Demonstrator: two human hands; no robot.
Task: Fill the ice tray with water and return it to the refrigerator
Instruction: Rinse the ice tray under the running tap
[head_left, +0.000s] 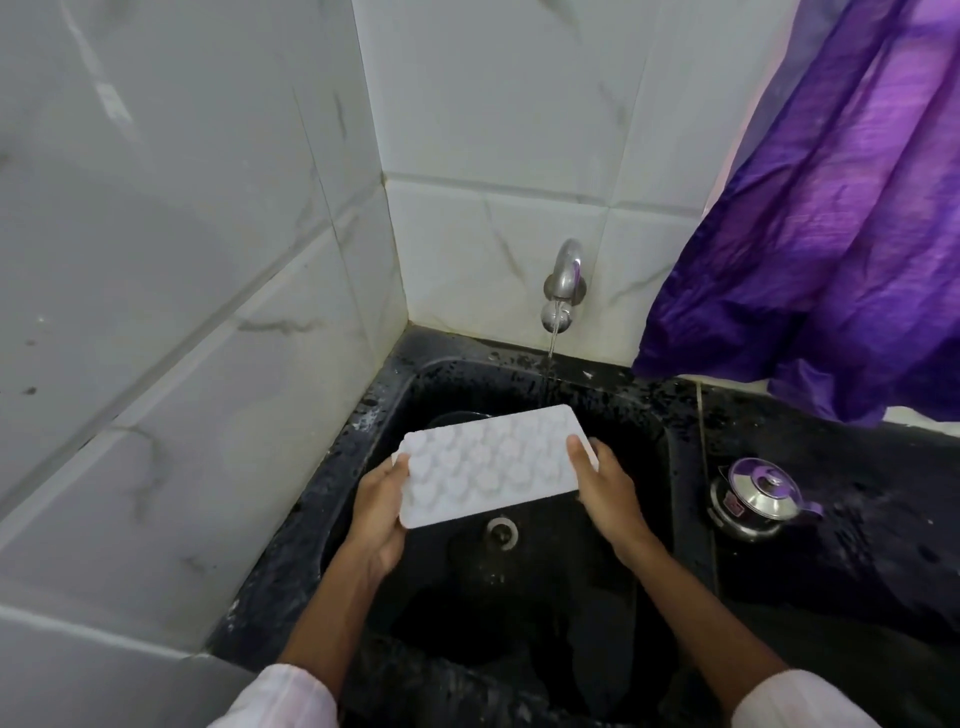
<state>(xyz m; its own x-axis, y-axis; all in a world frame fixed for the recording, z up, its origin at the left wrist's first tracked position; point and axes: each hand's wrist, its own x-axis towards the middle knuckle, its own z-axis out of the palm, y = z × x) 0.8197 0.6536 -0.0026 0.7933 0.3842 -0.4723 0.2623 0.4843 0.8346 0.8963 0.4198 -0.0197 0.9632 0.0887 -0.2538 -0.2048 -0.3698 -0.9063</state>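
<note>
— Over the black sink, sunk into the dark tabletop, what is held, and why there?

— The white ice tray, cavities up, above the basin. My guess is that it is kept there so any spill runs to the drain below it.

— And the hands?

— The left hand grasps the near-left end and the right hand grasps the right end, thumb on top. The tray lies between them, slightly tilted. A grip at each end should keep it level once it is full.

— Is it filling?

— Not yet, I judge. The tap on the tiled wall is running, but its thin water stream appears to fall just beyond the tray's far edge. The tray needs to go forward under it.
</note>
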